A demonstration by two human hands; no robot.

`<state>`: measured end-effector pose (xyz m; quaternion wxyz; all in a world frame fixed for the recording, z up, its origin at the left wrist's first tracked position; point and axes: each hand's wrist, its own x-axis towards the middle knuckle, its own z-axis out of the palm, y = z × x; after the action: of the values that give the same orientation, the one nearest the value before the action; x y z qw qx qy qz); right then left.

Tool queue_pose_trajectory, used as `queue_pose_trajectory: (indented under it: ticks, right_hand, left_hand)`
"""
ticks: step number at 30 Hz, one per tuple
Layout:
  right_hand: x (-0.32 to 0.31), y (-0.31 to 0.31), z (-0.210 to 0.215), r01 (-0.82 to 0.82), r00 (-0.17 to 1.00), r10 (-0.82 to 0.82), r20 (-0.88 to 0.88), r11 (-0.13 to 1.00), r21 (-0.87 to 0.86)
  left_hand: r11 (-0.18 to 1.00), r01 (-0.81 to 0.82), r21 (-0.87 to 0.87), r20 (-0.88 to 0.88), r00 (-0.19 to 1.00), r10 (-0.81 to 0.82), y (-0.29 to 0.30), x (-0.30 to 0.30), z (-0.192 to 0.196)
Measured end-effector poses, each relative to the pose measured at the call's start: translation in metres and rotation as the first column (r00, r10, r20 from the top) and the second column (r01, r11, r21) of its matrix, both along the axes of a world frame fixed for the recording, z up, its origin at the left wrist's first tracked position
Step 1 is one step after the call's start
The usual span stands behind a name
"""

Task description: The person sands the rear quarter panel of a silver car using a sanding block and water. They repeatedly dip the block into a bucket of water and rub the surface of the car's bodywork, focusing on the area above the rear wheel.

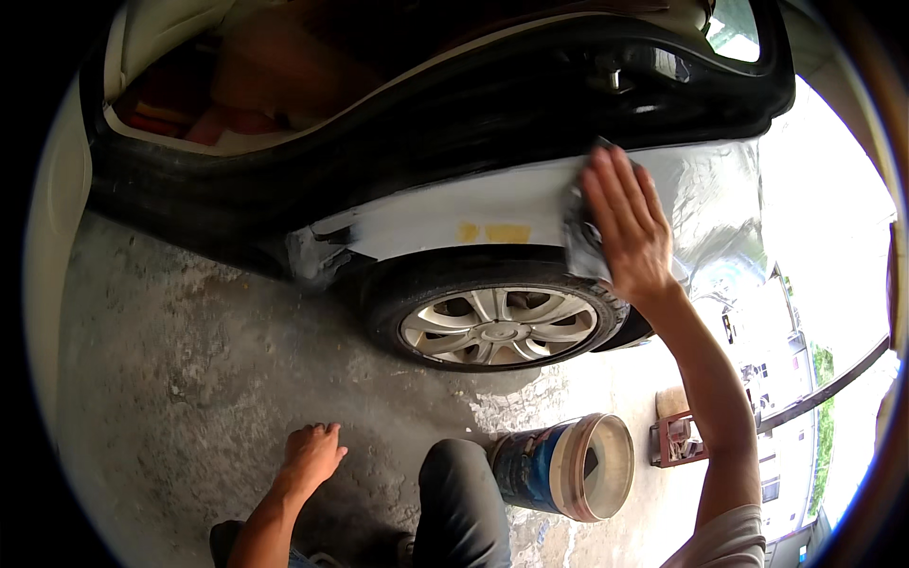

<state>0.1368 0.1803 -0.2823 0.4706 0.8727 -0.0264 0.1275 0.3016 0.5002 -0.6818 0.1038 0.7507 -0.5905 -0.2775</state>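
My right hand (629, 222) lies with its fingers stretched flat over a dark grey sheet of sandpaper (584, 248), pressing it against the car's fender. That fender (426, 213) is pale grey above the wheel, with two yellowish patches (507, 233) on it. To the right of my hand its surface looks wet and shiny. My left hand (312, 456) hangs low over the floor, away from the car. Its fingers curve loosely, the thumb stands apart, and nothing shows in it.
Below the fender sits the wheel (500, 330) with a silver spoked rim. A tilted-looking bucket (568, 469) with a blue label stands beside my knee (462, 502). The black car body (454, 114) runs above. Farther right is a reddish crate-like stand (678, 440) on the bright ground.
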Motion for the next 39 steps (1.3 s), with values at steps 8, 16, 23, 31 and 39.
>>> queue_pose_trajectory:
  ticks: [8,16,23,31,39]
  right_hand:
    - [0.116,0.065,-0.13,-0.027,0.962,0.018,-0.273,0.999,-0.028]
    - [0.053,0.011,-0.051,-0.225,0.971,0.24,-0.006,0.918,0.327]
    - [0.083,0.04,-0.114,0.025,0.994,-0.008,-0.108,0.987,0.158]
    - [0.11,0.058,-0.099,-0.084,0.908,-0.002,-0.419,0.979,-0.186]
    - [-0.003,0.013,-0.036,0.112,0.992,-0.121,0.03,0.972,0.208]
  left_hand:
    - [0.984,-0.036,-0.176,-0.065,0.998,0.025,-0.024,-0.012,0.017]
    - [0.999,-0.028,-0.043,0.025,0.999,0.029,-0.003,0.001,-0.001]
    - [0.994,-0.041,-0.104,-0.004,0.999,0.041,-0.008,0.003,0.021]
    - [1.0,-0.002,-0.019,-0.081,0.997,0.001,-0.021,-0.002,0.017]
    - [0.995,-0.088,-0.056,-0.188,0.979,0.076,-0.004,0.014,0.012]
